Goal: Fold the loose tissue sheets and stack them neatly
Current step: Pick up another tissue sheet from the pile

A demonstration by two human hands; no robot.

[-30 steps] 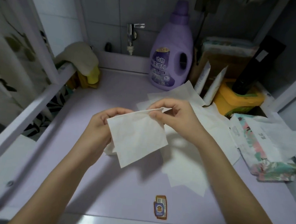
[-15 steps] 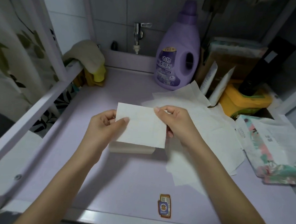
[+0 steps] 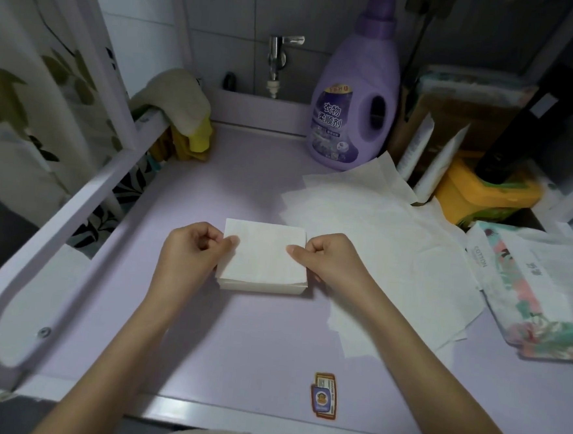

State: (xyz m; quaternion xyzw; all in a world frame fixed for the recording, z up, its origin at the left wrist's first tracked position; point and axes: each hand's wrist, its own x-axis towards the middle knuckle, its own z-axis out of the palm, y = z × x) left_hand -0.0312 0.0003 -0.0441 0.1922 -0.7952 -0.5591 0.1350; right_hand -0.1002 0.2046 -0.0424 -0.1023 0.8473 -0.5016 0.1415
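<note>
Left hand (image 3: 191, 254) at 9 o'clock of the folded tissue (image 3: 264, 252): fingers curled, thumb and forefinger pinching its left edge. Right hand (image 3: 326, 263) at 3 o'clock: same curled pinch on the right edge. Folded tissue lies flat on top of the stack (image 3: 263, 285), mid-counter (image 3: 247, 180). Loose sheets (image 3: 395, 244) overlap just beside the stack, toward 2–4 o'clock. Detergent bottle (image 3: 356, 96) upright at 1 o'clock. Tissue pack (image 3: 537, 292) beyond the sheets at 3 o'clock.
</note>
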